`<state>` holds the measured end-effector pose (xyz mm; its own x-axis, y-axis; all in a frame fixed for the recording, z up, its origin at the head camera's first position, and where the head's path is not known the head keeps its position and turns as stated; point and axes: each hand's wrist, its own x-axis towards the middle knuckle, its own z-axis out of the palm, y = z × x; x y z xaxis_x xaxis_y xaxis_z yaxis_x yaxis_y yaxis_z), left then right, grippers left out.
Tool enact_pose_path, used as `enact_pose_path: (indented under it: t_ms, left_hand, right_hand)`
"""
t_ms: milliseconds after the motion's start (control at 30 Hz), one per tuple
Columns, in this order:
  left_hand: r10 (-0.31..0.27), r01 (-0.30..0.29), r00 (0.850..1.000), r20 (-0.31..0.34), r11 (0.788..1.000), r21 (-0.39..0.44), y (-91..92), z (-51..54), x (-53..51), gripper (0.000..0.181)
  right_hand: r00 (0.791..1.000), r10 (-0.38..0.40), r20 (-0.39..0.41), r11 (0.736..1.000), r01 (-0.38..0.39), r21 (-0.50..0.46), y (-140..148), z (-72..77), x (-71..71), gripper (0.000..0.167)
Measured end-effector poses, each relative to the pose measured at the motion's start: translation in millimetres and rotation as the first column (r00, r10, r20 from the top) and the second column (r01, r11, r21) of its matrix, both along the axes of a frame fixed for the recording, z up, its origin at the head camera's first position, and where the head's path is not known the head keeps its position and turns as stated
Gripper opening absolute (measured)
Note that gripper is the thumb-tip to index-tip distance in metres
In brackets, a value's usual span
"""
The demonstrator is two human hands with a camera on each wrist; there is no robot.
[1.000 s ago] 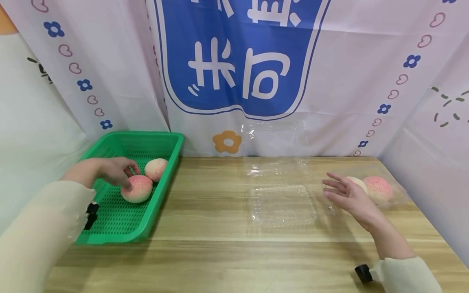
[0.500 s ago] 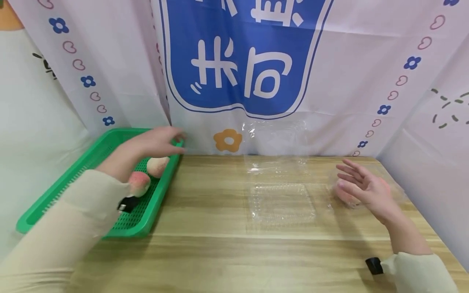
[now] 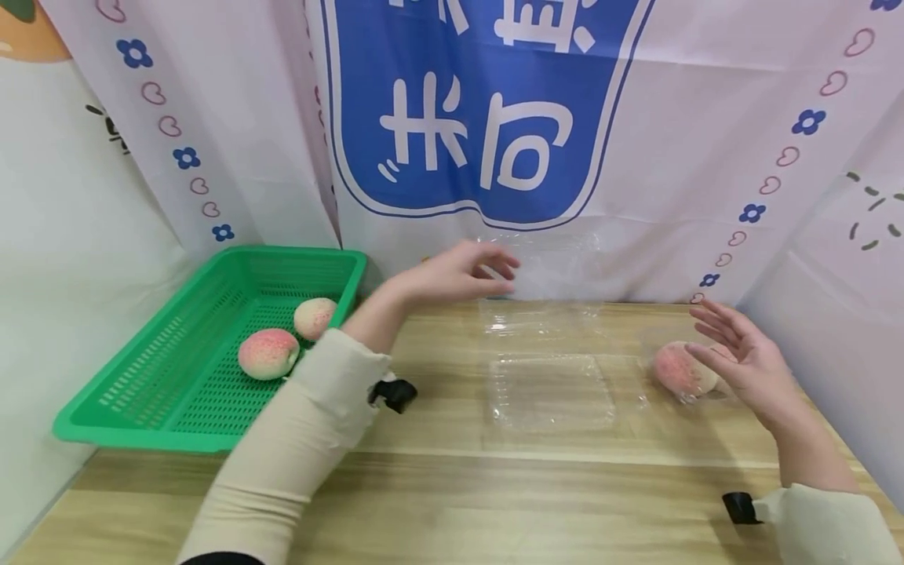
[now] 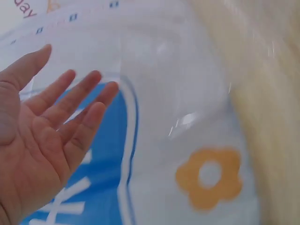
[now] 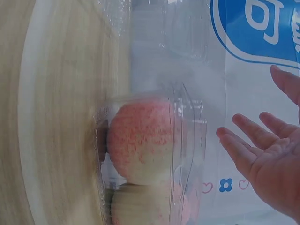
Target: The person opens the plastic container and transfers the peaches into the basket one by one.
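Observation:
My left hand (image 3: 466,271), empty with fingers spread and slightly bent, hovers before the raised lid of an open clear plastic clamshell box (image 3: 551,392). In the left wrist view that hand (image 4: 61,122) shows its bare palm against the backdrop. My right hand (image 3: 749,361), also empty with loose fingers, hangs over a second clear box holding pink and cream peaches (image 3: 678,369). The right wrist view shows one peach (image 5: 143,140) inside its clear walls, the hand (image 5: 272,150) apart from it. Two more peaches (image 3: 268,353) lie in the green basket (image 3: 141,439).
A printed white curtain (image 3: 678,133) with a blue panel hangs behind the wooden table (image 3: 537,502). The green basket stands at the left, under and beside the left forearm. White sheeting (image 3: 833,329) bounds the right side.
My left hand has left the peach in the basket and swung right to the open box's lid. The right hand has shifted slightly right, showing more of a boxed peach.

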<state>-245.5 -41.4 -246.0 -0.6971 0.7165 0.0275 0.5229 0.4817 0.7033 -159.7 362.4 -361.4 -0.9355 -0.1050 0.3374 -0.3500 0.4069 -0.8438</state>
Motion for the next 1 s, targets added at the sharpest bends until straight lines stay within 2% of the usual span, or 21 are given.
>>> enact_pose_path:
  t_ms: [67, 200, 300, 467, 600, 767, 1000]
  left_hand:
    - [-0.022, 0.02, 1.0, 0.022, 0.997, 0.081, 15.0, -10.3, 1.0, 0.043]
    - [-0.06, 0.048, 0.996, 0.059, 0.979, 0.197, 43.1, -31.9, 5.5, 0.049]
    - [-0.06, 0.035, 0.994, 0.093, 0.967, 0.251, 58.5, -46.6, 9.1, 0.055]
    - [-0.041, -0.008, 0.987, 0.155, 0.954, 0.299, 77.0, -64.7, 13.5, 0.06]
    - [-0.021, -0.046, 0.979, 0.205, 0.947, 0.316, 89.1, -74.8, 17.1, 0.062]
    - [0.004, -0.097, 0.967, 0.256, 0.931, 0.352, 107.8, -87.3, 24.3, 0.062]
    - [0.05, -0.179, 0.941, 0.335, 0.912, 0.368, 145.4, -100.2, 42.5, 0.064]
  right_hand:
    - [0.999, -0.04, -0.002, 0.999, 0.04, -0.019, 5, 1.0, 0.6, 0.069]
    - [0.985, -0.171, 0.019, 0.984, 0.169, 0.063, 13, 1.2, 2.0, 0.067]
    - [0.968, -0.248, 0.034, 0.965, 0.244, 0.094, 19, -0.7, 2.0, 0.067]
    - [0.938, -0.345, 0.038, 0.938, 0.343, 0.045, 31, -5.0, 1.1, 0.066]
    - [0.89, -0.446, 0.095, 0.895, 0.445, 0.031, 40, -8.1, 0.0, 0.067]
    - [0.827, -0.515, 0.224, 0.851, 0.525, 0.015, 54, -15.0, -1.8, 0.072]
    - [0.787, -0.521, 0.332, 0.828, 0.56, -0.026, 73, -29.8, 1.6, 0.074]
